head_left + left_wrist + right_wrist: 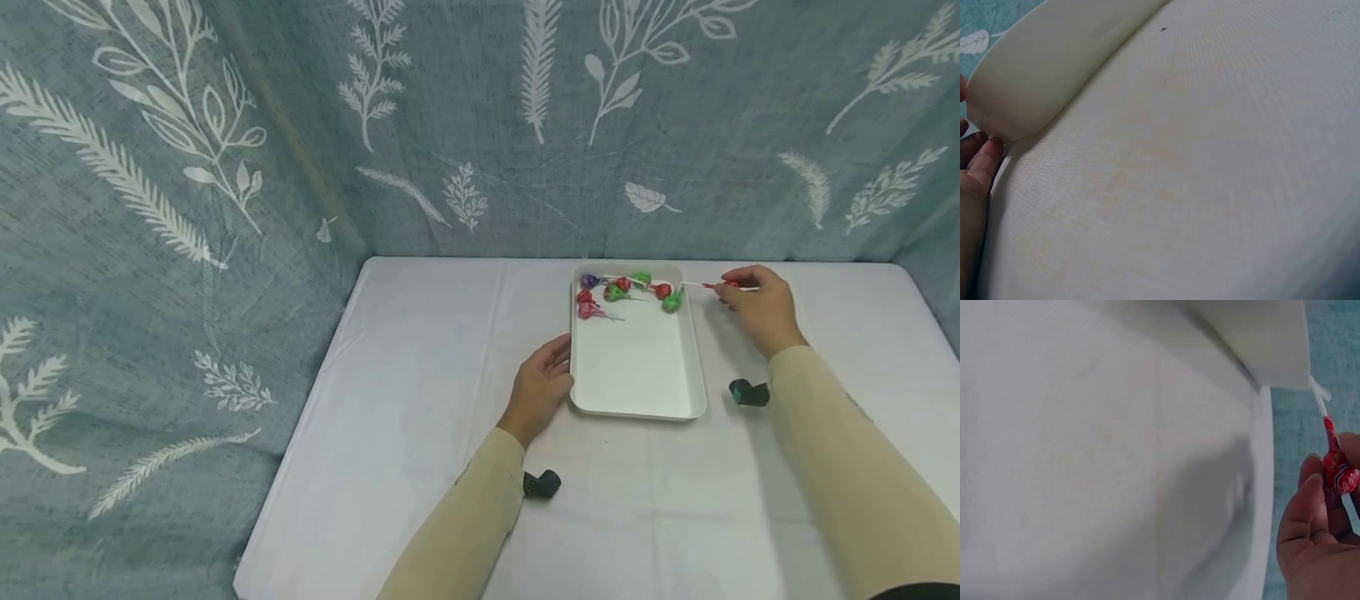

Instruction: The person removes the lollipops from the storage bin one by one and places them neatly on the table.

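Observation:
A white tray (637,367) lies on the table, with several wrapped lollipops along its far side: a purple one (590,282), a pink one (588,310), red ones (662,291) and green ones (671,302). My left hand (538,387) rests against the outside of the tray's left wall; the left wrist view shows fingertips (988,153) at the tray's lower edge. Just beyond the far right corner, my right hand (761,308) pinches a red-wrapped lollipop (1340,470) by its head. Its white stick points left toward the tray's rim.
A white cloth (420,400) covers the table. Blue-green curtains (480,125) with white leaf prints hang behind and to the left. A small dark wrist camera (542,484) sits at the left cuff, another (748,392) at the right.

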Action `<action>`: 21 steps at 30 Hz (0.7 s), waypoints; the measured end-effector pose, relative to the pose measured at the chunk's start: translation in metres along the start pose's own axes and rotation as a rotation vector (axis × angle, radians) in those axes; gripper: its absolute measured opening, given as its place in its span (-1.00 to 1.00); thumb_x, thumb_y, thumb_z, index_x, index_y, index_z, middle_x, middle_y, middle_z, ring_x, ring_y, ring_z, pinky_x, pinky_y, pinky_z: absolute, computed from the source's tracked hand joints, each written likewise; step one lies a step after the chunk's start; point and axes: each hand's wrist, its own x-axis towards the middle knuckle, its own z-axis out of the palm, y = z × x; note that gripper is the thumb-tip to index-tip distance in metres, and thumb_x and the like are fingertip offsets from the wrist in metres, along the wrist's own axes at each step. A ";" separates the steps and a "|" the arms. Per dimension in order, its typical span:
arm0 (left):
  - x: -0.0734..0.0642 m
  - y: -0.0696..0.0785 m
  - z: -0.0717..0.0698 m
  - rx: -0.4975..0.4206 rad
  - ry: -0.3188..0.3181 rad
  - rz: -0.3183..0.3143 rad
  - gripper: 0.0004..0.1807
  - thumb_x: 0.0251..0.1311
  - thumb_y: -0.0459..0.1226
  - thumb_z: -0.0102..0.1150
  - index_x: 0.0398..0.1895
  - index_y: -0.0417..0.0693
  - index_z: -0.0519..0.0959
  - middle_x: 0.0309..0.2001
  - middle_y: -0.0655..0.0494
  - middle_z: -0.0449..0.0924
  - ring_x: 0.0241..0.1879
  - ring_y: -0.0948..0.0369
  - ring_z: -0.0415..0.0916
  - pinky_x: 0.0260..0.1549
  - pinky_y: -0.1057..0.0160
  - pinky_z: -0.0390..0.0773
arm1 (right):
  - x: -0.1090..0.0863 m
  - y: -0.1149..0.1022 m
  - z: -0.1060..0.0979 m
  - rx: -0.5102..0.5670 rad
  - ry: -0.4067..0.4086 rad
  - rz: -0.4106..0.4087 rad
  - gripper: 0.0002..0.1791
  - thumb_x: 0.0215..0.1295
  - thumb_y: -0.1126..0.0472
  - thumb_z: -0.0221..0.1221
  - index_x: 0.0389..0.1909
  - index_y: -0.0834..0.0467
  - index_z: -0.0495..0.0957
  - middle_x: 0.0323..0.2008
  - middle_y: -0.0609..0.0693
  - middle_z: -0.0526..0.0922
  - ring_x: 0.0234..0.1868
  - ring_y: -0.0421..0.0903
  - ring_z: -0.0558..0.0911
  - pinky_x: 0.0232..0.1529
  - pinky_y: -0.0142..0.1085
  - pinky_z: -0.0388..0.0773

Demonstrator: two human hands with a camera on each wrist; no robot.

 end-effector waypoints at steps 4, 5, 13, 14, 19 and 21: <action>0.001 0.001 -0.001 -0.011 -0.002 -0.004 -0.23 0.20 -0.59 0.06 0.58 -0.30 0.39 0.47 -0.15 0.50 0.37 0.05 0.56 0.33 0.26 0.58 | 0.001 0.005 -0.001 0.000 -0.001 0.023 -0.46 0.65 0.04 0.17 0.40 0.34 0.48 0.16 0.17 0.54 -0.11 -0.21 0.65 -0.23 -0.56 0.60; 0.000 0.001 -0.001 -0.015 -0.002 -0.006 -0.23 0.20 -0.60 0.06 0.58 -0.30 0.39 0.47 -0.15 0.50 0.37 0.05 0.56 0.33 0.26 0.58 | 0.001 0.006 -0.001 -0.003 -0.003 0.032 -0.45 0.65 0.03 0.17 0.41 0.33 0.47 0.18 0.17 0.53 -0.10 -0.19 0.65 -0.22 -0.56 0.60; 0.000 0.002 0.000 -0.006 0.002 -0.029 -0.23 0.21 -0.59 0.07 0.58 -0.26 0.40 0.46 -0.10 0.52 0.35 0.11 0.58 0.32 0.27 0.59 | 0.003 0.013 -0.003 -0.033 0.004 0.107 -0.43 0.66 0.07 0.17 0.45 0.35 0.39 0.23 0.24 0.50 -0.09 -0.14 0.63 -0.23 -0.56 0.62; 0.000 0.002 0.000 -0.007 0.002 -0.031 -0.23 0.22 -0.59 0.07 0.58 -0.26 0.40 0.46 -0.09 0.52 0.35 0.13 0.58 0.32 0.27 0.59 | 0.004 0.014 -0.003 -0.040 0.003 0.116 -0.44 0.66 0.07 0.17 0.45 0.35 0.40 0.23 0.25 0.49 -0.08 -0.12 0.62 -0.23 -0.56 0.61; 0.001 0.003 0.000 0.011 0.009 -0.046 -0.24 0.23 -0.59 0.07 0.58 -0.26 0.40 0.45 -0.07 0.53 0.33 0.19 0.59 0.31 0.29 0.59 | 0.003 0.018 -0.004 -0.060 0.004 0.130 -0.45 0.67 0.06 0.16 0.45 0.34 0.43 0.23 0.24 0.50 -0.02 -0.06 0.59 -0.19 -0.52 0.58; 0.000 0.003 0.000 0.015 0.011 -0.049 -0.24 0.23 -0.59 0.07 0.58 -0.27 0.40 0.45 -0.07 0.53 0.32 0.20 0.59 0.31 0.29 0.59 | 0.003 0.019 -0.004 -0.059 0.003 0.126 -0.45 0.67 0.07 0.15 0.46 0.34 0.43 0.23 0.23 0.50 0.00 -0.04 0.59 -0.20 -0.52 0.57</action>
